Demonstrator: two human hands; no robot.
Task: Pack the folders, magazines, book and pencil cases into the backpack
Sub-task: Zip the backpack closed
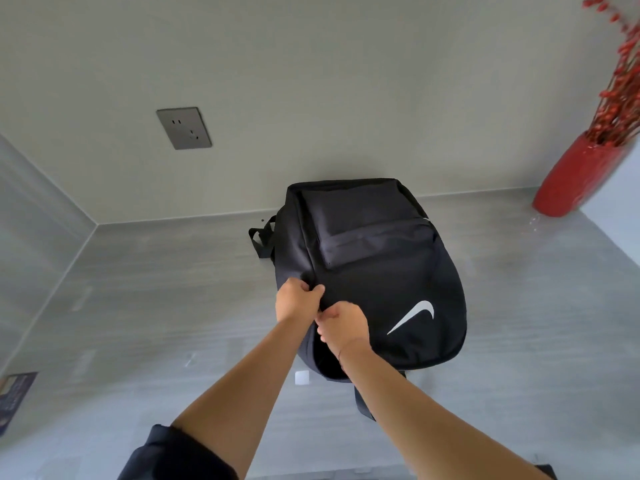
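The black backpack (pixel 374 271) lies flat on the grey table (pixel 138 306), its front pocket and white swoosh logo (pixel 414 315) facing up, its far end near the wall. My left hand (pixel 298 301) is pinched shut on a fold of the bag's fabric at its left edge, thumb pressed against the fingers. My right hand (pixel 341 325) sits just beside it, fingers curled tight on something small at the seam (probably the zipper pull, though my knuckles hide it). Below my right wrist the main compartment gapes a little, dark inside. A strap (pixel 259 239) loops out from the bag's far left side. A red vase (pixel 578 174) with red sprigs stands at the far right corner, and a printed cover (pixel 15 396) peeks in at the left edge.
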